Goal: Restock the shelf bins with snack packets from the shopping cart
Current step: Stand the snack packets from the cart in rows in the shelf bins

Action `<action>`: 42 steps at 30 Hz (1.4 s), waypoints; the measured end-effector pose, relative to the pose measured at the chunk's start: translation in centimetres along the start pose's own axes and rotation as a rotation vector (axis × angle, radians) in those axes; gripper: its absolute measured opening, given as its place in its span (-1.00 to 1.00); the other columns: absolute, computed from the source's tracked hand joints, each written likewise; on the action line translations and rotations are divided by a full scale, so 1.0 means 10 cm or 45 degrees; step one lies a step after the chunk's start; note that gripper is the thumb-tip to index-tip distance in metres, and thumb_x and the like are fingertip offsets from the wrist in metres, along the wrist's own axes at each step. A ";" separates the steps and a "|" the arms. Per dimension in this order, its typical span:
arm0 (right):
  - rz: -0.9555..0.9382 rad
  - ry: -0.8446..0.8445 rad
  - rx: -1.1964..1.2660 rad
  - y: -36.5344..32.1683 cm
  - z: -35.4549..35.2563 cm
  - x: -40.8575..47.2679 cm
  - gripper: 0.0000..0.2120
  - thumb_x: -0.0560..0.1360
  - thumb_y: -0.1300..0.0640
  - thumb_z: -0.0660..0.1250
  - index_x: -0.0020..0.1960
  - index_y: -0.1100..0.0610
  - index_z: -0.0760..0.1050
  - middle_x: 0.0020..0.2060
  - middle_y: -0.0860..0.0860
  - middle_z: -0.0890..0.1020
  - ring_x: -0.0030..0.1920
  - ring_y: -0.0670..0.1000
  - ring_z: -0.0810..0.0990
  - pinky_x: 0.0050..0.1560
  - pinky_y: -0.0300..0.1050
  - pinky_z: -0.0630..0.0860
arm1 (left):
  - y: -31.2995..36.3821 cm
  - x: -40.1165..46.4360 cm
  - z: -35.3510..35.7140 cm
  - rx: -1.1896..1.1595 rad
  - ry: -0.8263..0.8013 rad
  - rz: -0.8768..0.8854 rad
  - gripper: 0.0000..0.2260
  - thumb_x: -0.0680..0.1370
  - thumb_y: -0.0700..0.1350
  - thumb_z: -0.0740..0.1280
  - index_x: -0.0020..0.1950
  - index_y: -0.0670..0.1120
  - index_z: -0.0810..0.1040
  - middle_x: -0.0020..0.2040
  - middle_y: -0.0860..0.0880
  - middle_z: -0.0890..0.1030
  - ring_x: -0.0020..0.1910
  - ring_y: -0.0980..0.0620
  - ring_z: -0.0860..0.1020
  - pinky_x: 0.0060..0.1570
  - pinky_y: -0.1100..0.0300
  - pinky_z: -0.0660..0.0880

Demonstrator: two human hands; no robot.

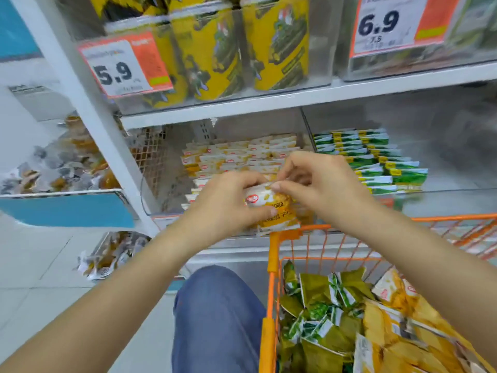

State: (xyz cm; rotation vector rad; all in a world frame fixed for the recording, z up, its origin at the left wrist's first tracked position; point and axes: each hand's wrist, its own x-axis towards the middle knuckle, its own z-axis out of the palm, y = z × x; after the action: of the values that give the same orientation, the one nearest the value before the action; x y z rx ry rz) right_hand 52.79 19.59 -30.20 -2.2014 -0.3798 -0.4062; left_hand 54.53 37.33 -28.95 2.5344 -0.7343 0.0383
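My left hand (228, 203) grips a small stack of yellow-and-white snack packets (277, 208) in front of the lower shelf. My right hand (320, 181) pinches the top edge of the same stack from the right. Behind my hands, a clear shelf bin (150, 200) holds rows of matching yellow-and-white packets (236, 154). The neighbouring bin holds rows of green-and-white packets (376, 160). Below, the orange shopping cart (271, 265) contains several loose green packets (320, 313) and yellow packets (398, 327).
The upper shelf (269, 99) carries yellow canisters in clear bins with price tags 5.9 (121, 68) and 6.9 (384, 25). A side unit at the left holds mixed snack packets (61, 162). My knee in blue trousers (217, 313) is beside the cart.
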 end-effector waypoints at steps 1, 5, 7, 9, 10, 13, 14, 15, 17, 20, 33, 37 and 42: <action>-0.042 0.012 -0.009 -0.07 0.14 0.09 -0.89 0.42 0.06 0.47 -0.22 -0.05 0.54 -0.33 -0.12 0.61 -0.23 -0.06 0.61 -0.11 0.02 0.54 | -0.08 -0.01 -0.12 0.115 -0.005 -0.033 -0.73 0.37 0.09 0.49 -0.02 0.01 0.62 -0.21 0.04 0.63 -0.17 0.03 0.58 -0.16 0.10 0.46; -0.026 -0.044 -0.192 -0.16 0.58 0.40 -0.68 0.57 -0.16 0.15 0.20 -0.05 0.52 -0.03 -0.05 0.68 0.04 0.05 0.61 -0.03 -0.03 0.49 | -0.54 0.05 -0.59 0.538 0.137 -0.187 -0.71 0.45 0.03 0.46 0.12 -0.05 0.61 -0.08 -0.09 0.66 0.00 -0.14 0.57 -0.15 0.05 0.45; 0.014 -0.167 -0.467 0.01 0.75 0.47 -0.57 0.61 -0.20 -0.02 0.34 -0.06 0.40 0.07 0.05 0.64 0.13 0.15 0.56 -0.09 -0.03 0.39 | -0.84 0.13 -0.75 0.609 0.251 -0.277 -0.76 0.50 -0.02 0.41 0.11 -0.09 0.58 -0.13 -0.12 0.62 -0.04 -0.18 0.56 -0.25 0.07 0.38; 0.058 -0.287 -0.598 0.20 0.85 0.45 -0.52 0.61 -0.20 -0.08 0.34 -0.01 0.40 0.09 0.13 0.62 0.14 0.18 0.53 -0.08 -0.02 0.41 | -1.11 0.25 -0.76 0.813 0.261 -0.309 -0.76 0.55 -0.07 0.33 0.17 -0.15 0.52 -0.09 -0.20 0.63 -0.04 -0.24 0.57 -0.26 0.06 0.36; 0.070 -0.331 -0.624 0.28 0.89 0.42 -0.51 0.61 -0.21 -0.09 0.30 0.01 0.43 0.11 0.12 0.61 0.15 0.17 0.53 -0.05 -0.01 0.43 | -1.20 0.31 -0.72 0.931 0.216 -0.318 -0.75 0.57 -0.09 0.29 0.20 -0.18 0.50 -0.06 -0.25 0.62 -0.02 -0.27 0.57 -0.25 0.05 0.33; 0.052 -0.337 -0.681 0.40 0.96 0.38 -0.53 0.61 -0.21 -0.08 0.22 -0.03 0.49 0.10 0.05 0.61 0.13 0.13 0.54 -0.08 -0.03 0.45 | -1.43 0.51 -0.56 1.066 0.087 -0.343 -0.81 0.59 -0.10 0.24 0.10 -0.20 0.51 -0.03 -0.28 0.60 -0.02 -0.27 0.57 -0.22 0.05 0.34; 0.042 -0.327 -0.695 0.41 0.96 0.38 -0.53 0.61 -0.21 -0.08 0.21 -0.04 0.49 0.09 0.04 0.61 0.12 0.12 0.54 -0.11 -0.04 0.44 | -1.49 0.58 -0.52 1.068 0.067 -0.357 -0.83 0.58 -0.12 0.25 0.04 -0.21 0.51 -0.04 -0.27 0.60 -0.04 -0.26 0.57 -0.22 0.05 0.36; 0.031 -0.319 -0.708 0.42 0.97 0.39 -0.54 0.61 -0.21 -0.09 0.20 -0.04 0.50 0.09 0.03 0.61 0.12 0.11 0.54 -0.13 -0.05 0.44 | -1.55 0.67 -0.48 1.071 0.067 -0.355 -0.85 0.58 -0.13 0.25 0.01 -0.21 0.50 -0.04 -0.27 0.59 -0.05 -0.25 0.57 -0.24 0.05 0.37; 0.018 -0.315 -0.721 0.43 0.99 0.39 -0.52 0.60 -0.21 -0.11 0.20 -0.04 0.49 0.09 0.00 0.61 0.11 0.09 0.54 -0.14 -0.05 0.47 | -1.65 0.85 -0.42 1.082 0.035 -0.376 -0.84 0.57 -0.19 0.26 0.07 -0.24 0.54 -0.04 -0.24 0.59 -0.06 -0.21 0.57 -0.26 0.07 0.37; 0.014 -0.298 -0.707 0.47 1.00 0.40 -0.47 0.58 -0.23 -0.15 0.19 -0.05 0.50 0.09 -0.02 0.61 0.11 0.06 0.54 -0.13 -0.06 0.50 | -1.74 1.11 -0.32 1.051 -0.067 -0.553 -0.87 0.55 -0.25 0.29 0.05 -0.21 0.58 -0.05 -0.17 0.61 -0.07 -0.16 0.58 -0.27 0.10 0.42; -0.030 -0.249 -0.778 0.48 1.03 0.40 -0.41 0.53 -0.25 -0.22 0.21 -0.09 0.49 0.11 -0.09 0.59 0.15 0.00 0.52 -0.15 -0.10 0.47 | -2.14 1.38 -0.14 0.781 0.096 -0.556 -0.96 0.50 -0.29 0.34 -0.12 -0.23 0.60 -0.07 -0.21 0.62 -0.04 -0.20 0.60 -0.20 0.08 0.47; -0.033 -0.250 -0.769 0.50 1.03 0.40 -0.43 0.54 -0.25 -0.20 0.23 -0.09 0.48 0.10 -0.08 0.60 0.14 0.00 0.52 -0.17 -0.10 0.44 | -2.12 1.32 -0.09 0.805 0.007 -0.576 -0.87 0.52 -0.38 0.26 -0.13 -0.21 0.54 -0.04 -0.19 0.61 -0.11 -0.16 0.58 -0.22 0.11 0.46; -0.039 -0.235 -0.581 0.48 0.98 0.40 -0.59 0.61 -0.14 -0.02 0.23 -0.05 0.51 0.11 -0.07 0.61 0.17 0.01 0.49 -0.07 -0.07 0.48 | -1.97 1.30 -0.23 0.760 -0.162 -0.562 -0.73 0.52 -0.31 0.30 0.22 -0.24 0.51 0.16 -0.20 0.57 0.04 -0.14 0.57 -0.10 0.15 0.51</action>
State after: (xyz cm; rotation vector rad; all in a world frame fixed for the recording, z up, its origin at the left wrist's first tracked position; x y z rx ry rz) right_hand 59.86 24.97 -37.66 -2.6923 -0.4558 -0.3296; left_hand 75.89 46.44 -33.84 3.2420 -0.2003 -0.0646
